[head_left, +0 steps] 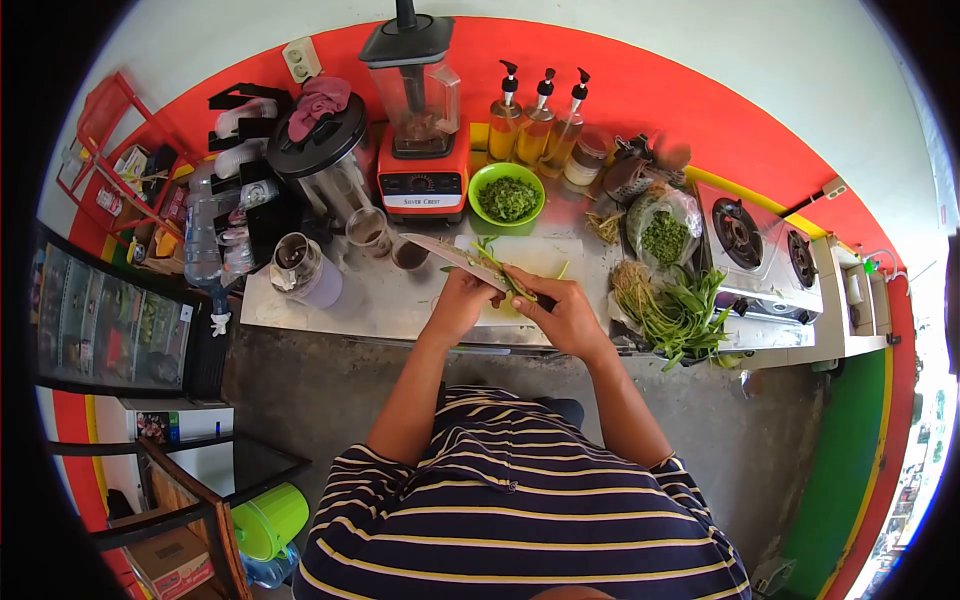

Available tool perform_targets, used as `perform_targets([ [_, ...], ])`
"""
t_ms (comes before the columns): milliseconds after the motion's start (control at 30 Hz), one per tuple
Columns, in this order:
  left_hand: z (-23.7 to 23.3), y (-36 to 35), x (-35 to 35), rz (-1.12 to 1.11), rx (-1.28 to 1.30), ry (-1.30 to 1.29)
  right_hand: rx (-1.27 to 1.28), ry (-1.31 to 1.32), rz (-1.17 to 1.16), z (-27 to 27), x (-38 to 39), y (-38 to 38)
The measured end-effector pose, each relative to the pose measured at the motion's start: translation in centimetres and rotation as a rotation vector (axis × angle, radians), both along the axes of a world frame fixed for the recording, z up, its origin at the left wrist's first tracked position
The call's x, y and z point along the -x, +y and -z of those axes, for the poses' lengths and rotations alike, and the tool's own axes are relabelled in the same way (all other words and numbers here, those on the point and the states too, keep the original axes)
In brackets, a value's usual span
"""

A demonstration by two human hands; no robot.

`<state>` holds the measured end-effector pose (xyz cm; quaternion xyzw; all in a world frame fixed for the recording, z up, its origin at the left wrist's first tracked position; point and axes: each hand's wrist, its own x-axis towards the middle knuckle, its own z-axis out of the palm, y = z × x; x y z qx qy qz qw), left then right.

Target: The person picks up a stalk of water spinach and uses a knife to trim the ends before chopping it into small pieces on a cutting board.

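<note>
A knife (455, 257) points up and to the left over the white cutting board (565, 252). My right hand (562, 312) is closed at the knife's lower right end, where the handle is hidden. Just below the blade, my left hand (465, 305) is closed around green stalks, mostly covered by fingers and blade. Some stalks (488, 252) show beside the blade and between the hands. Behind the board sits a lime-green bowl (479, 212) of chopped greens (509, 198). Long leafy greens (680, 315) lie at the counter's right.
Along the back stand a red blender (422, 180), several pump bottles (536, 122) and a jar (586, 160). Cups (369, 232) and a purple-white container (312, 280) are at left. A bag of green pieces (664, 235) sits beside the gas stove (765, 265).
</note>
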<state>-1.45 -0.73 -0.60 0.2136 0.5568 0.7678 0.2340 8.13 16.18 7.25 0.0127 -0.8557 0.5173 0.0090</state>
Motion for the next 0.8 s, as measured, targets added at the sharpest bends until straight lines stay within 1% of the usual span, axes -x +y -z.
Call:
perform_targets([
  [67, -0.2, 0.1, -0.1, -0.086, -0.093, -0.162, 0.015, 0.055, -0.001, 0.8, 0.1, -0.1],
  [100, -0.1, -0.1, 0.0, -0.090, -0.094, -0.159, 0.033, 0.106, 0.003, 1.1, 0.0, -0.2],
  [167, 0.4, -0.3, 0.3, -0.098, -0.168, -0.173, 0.040, 0.091, -0.001, 1.3, 0.0, -0.4],
  [333, 0.4, -0.5, 0.3, -0.101, -0.221, -0.194, 0.074, 0.089, 0.017, 1.9, 0.4, -1.0],
  [400, -0.1, -0.3, 0.4, -0.097, -0.227, -0.196, 0.210, 0.049, 0.009, 2.6, 0.5, -1.1],
  [433, -0.3, -0.3, 0.4, -0.087, -0.242, -0.194, 0.213, 0.051, 0.007, 2.8, 0.7, -1.1],
  [500, -0.6, -0.2, 0.2, -0.075, -0.249, -0.196, 0.192, 0.229, 0.001, 2.7, 0.8, -1.5],
  [533, -0.7, -0.1, 0.2, -0.076, -0.256, -0.181, 0.197, 0.226, 0.004, 2.1, 0.6, -1.6],
  [600, -0.8, -0.1, 0.0, -0.072, -0.258, -0.174, 0.101, 0.041, 0.017, 0.5, -0.1, -1.3],
  [700, -0.8, -0.5, 0.1, -0.040, -0.236, -0.179, 0.088, 0.093, 0.041, 1.2, -0.1, -1.4],
  [767, -0.6, -0.7, 0.2, 0.032, -0.193, -0.124, 0.072, 0.062, 0.040, 0.8, -0.3, -1.4],
  [800, -0.6, -0.7, -0.1, 0.034, -0.192, -0.126, 0.055, 0.033, 0.037, 0.6, -0.4, -1.4],
])
